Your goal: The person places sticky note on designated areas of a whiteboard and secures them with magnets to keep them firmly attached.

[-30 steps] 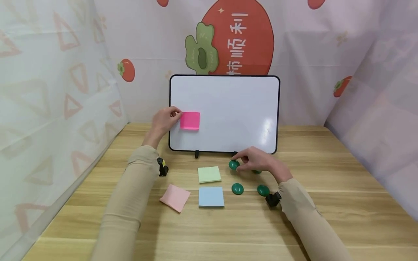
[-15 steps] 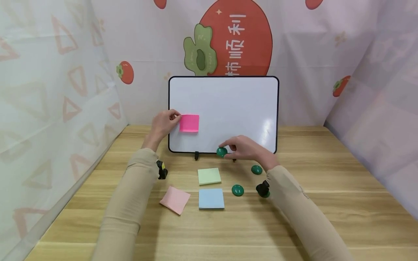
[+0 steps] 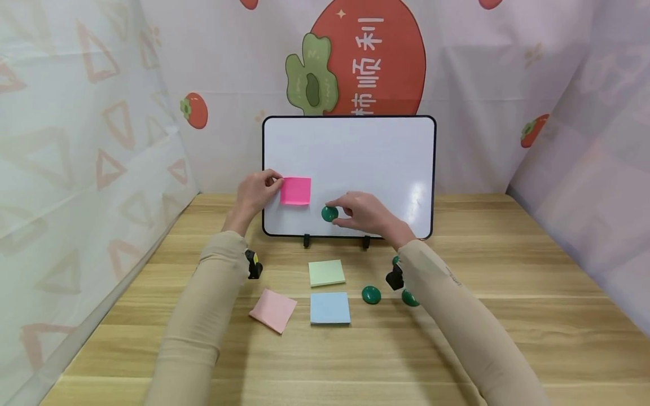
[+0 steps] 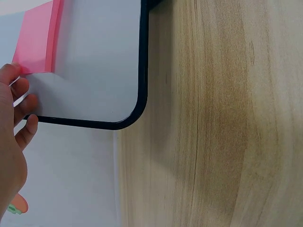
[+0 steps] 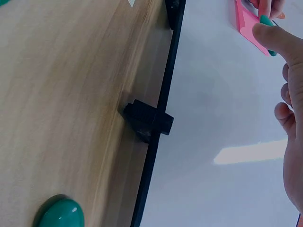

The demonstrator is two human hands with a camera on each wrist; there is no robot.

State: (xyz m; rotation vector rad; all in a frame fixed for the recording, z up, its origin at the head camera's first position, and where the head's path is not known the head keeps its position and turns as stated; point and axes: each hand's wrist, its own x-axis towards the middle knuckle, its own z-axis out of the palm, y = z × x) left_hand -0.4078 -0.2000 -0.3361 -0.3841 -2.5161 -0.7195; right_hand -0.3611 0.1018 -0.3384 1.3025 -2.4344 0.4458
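Left hand: the left hand (image 3: 256,192) pinches the left edge of the pink sticky note (image 3: 295,190), held flat on the whiteboard (image 3: 376,158) at centre frame.
Right hand: the right hand (image 3: 363,213) grips a green magnet (image 3: 329,213) in thumb and fingertips, low on the board, just right of the note.
Table: the wooden table (image 3: 508,316) carries green (image 3: 326,273), blue (image 3: 330,308) and light pink pads (image 3: 273,309), plus a loose magnet (image 3: 371,294).

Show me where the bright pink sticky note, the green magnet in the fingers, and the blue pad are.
bright pink sticky note (image 3: 295,190): head view, middle of its face on the whiteboard.
green magnet (image 3: 329,213): head view, its round top, pinched by the right hand.
blue pad (image 3: 330,308): head view, middle of its top sheet.
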